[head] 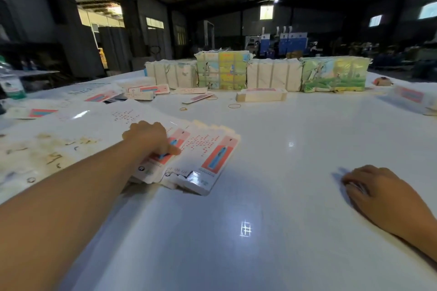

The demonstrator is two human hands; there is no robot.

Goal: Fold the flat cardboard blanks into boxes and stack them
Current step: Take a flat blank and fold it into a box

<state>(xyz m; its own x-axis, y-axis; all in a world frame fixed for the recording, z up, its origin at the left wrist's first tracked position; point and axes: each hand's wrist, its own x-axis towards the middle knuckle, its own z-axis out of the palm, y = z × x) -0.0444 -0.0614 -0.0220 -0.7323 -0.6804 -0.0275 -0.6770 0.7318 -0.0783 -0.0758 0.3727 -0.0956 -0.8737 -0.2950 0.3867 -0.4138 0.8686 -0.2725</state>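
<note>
A fanned pile of flat cardboard blanks [208, 156], white with a red panel and a blue figure, lies on the white table [272, 196] left of centre. My left hand [151, 137] reaches onto the pile's left part, fingers curled, thumb on the top blank; whether it pinches that blank I cannot tell. My right hand [376, 189] rests on the bare table at the right, fingers loosely curled down, holding nothing.
Wrapped bundles of blanks [260, 73] stand in a row at the table's far side, with a small stack [261, 95] in front. Loose blanks [146, 91] and rubber bands [234, 106] lie at the far left and middle. A plastic bottle [10, 78] stands far left.
</note>
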